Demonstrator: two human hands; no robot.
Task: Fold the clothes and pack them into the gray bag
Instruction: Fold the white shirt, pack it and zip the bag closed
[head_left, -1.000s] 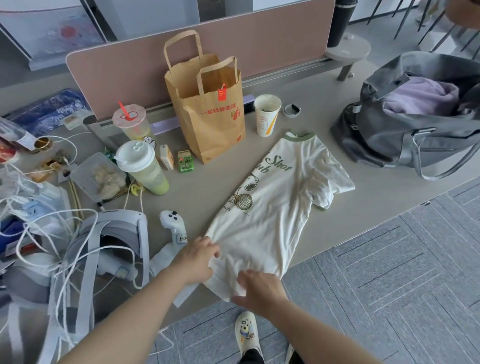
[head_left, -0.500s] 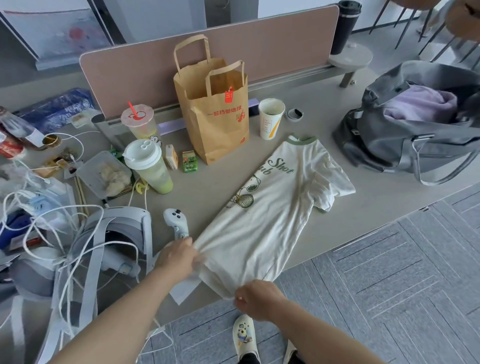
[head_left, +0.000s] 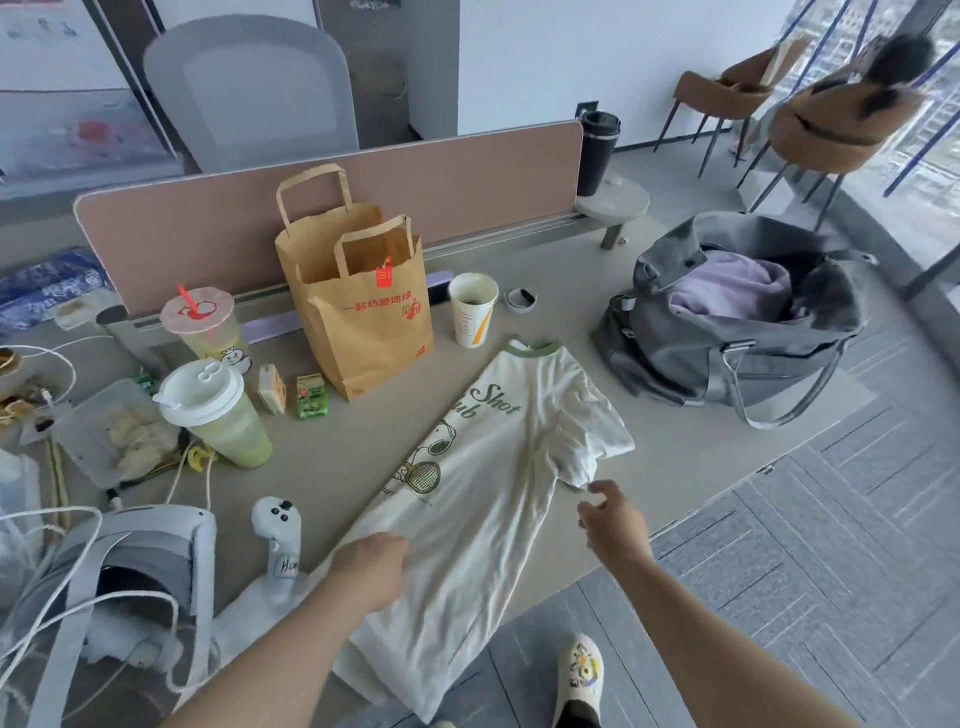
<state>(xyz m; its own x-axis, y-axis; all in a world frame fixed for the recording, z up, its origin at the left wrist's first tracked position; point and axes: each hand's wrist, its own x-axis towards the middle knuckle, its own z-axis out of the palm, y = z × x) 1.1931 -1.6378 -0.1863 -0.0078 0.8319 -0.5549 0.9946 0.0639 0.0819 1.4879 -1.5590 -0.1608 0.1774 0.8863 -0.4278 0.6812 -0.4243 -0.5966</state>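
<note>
Cotton, cream-white and softly creased, stretches diagonally across the smooth beige table: a T-shirt folded lengthwise into a long narrow strip, its green ribbed collar at the far end and its hem drooping over the near table edge. Green script lettering and a cartoon dog with a racket are printed along its left side; one short sleeve fans out to the right.

The left hand rests on the shirt's left edge near the hem, fingers curled down into the fabric; whether it pinches the cloth or only presses it cannot be told. The right hand hovers just beside the sleeve's lower tip, fingers loosely spread and holding nothing.

At the far right of the table sits the gray bag, a slouchy duffel of matte woven fabric with looping strap handles, its top gaping open over a crumpled lilac garment.

Beyond the shirt stands a stiff brown paper bag with twisted handles and red print, and just right of it a white paper cup. To the left stand two clear plastic cups with lids. At the near left lie a white controller and a rounded white headset tangled in white cables. A pinkish felt divider runs along the far table edge.
</note>
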